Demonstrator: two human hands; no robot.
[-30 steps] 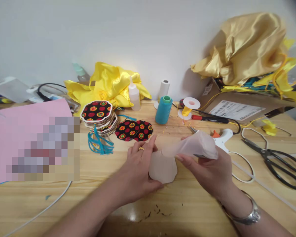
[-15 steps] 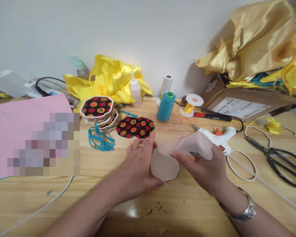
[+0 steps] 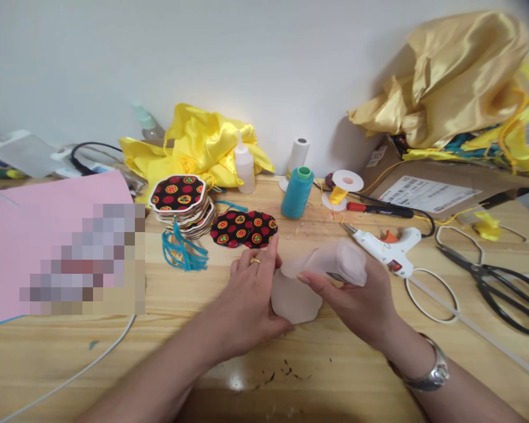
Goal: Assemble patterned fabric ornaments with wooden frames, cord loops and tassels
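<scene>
Tilted on its side, a translucent plastic bottle (image 3: 347, 262) is gripped by my right hand (image 3: 365, 308). Its front end lies over a pale, scallop-edged flat piece (image 3: 296, 301) on the table; the exact tip is blurred. My left hand (image 3: 256, 294), with a gold ring, holds that piece by its left side, thumb at the near edge and fingers at the far edge. Just beyond the left fingers lie black flower-print fabric pieces (image 3: 244, 229). To their left stands a stack of matching framed pieces (image 3: 178, 194) with blue tassels (image 3: 183, 248) in front.
Behind are a blue thread cone (image 3: 297, 194), a spool of yellow thread (image 3: 341, 191), a small nozzle bottle (image 3: 245, 170) and yellow satin (image 3: 194, 141). On the right lie a glue gun (image 3: 388, 247), scissors (image 3: 489, 279) and a cardboard box (image 3: 432, 185). A pink sheet (image 3: 62, 205) lies left.
My right hand has shifted slightly left with the bottle over the pale piece. My left hand keeps its hold. The whole view has moved a little.
</scene>
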